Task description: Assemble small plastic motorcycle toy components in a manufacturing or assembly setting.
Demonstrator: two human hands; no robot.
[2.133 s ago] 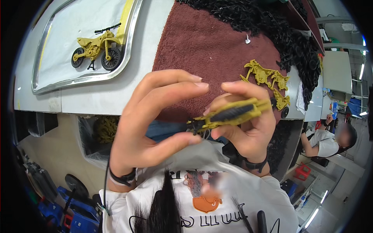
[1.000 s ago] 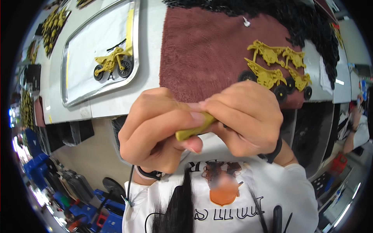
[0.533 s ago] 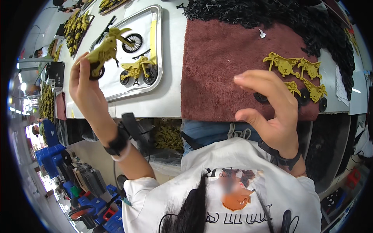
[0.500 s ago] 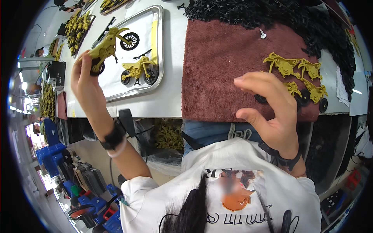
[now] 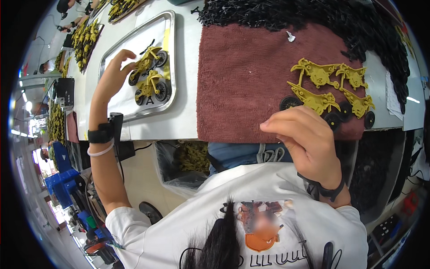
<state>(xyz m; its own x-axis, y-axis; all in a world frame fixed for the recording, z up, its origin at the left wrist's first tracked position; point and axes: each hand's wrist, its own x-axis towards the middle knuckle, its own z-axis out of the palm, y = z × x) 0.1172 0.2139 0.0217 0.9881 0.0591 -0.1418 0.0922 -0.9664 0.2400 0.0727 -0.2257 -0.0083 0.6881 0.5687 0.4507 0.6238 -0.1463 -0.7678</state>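
Observation:
Over the metal tray (image 5: 173,85) on the left, my left hand (image 5: 115,74) is beside the tail of a yellow toy motorcycle (image 5: 145,63) with black wheels and handlebar. Its thumb and forefinger are apart; whether a fingertip still touches the tail is unclear. Close in front of that toy is a second yellow toy motorcycle (image 5: 148,88) on the white lining. My right hand (image 5: 311,143) hovers over the near edge of the brown towel (image 5: 242,80), fingers loosely bent, thumb below them, nothing seen in it. Beyond it lie several yellow motorcycle bodies (image 5: 320,75) and black wheels (image 5: 332,121).
A heap of black plastic parts (image 5: 286,13) runs along the towel's far and right sides. A small white scrap (image 5: 290,36) lies on the towel. Farther left sits a board of yellow toys (image 5: 85,42). Below the table is a bag of yellow parts (image 5: 190,157).
My left hand has brought the raised motorcycle down onto the tray beside the other one, and its fingers have parted. My right hand has dropped slightly, its thumb drawing closer to the fingers.

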